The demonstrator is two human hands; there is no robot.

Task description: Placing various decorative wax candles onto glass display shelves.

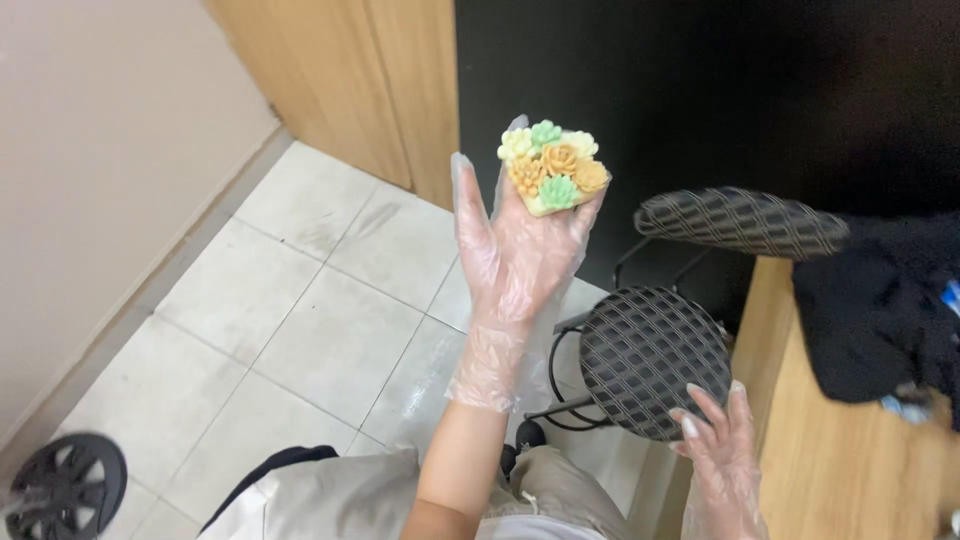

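My left hand (517, 262), in a clear plastic glove, is raised palm up and holds a small block topped with moulded flowers (552, 166) in orange, pale yellow and green on its fingertips. My right hand (722, 452), also gloved, is low at the right with its fingers apart and holds nothing. It hovers at the edge of a black quilted chair seat (650, 355), beside a wooden table (840, 470).
The chair's quilted backrest (745, 222) stands against a black wall panel (720, 90). Dark cloth (880, 310) lies on the table. Pale floor tiles (310, 310) spread to the left, with wooden cabinet panels (370, 80) behind and a black wheel (65, 485) at the bottom left.
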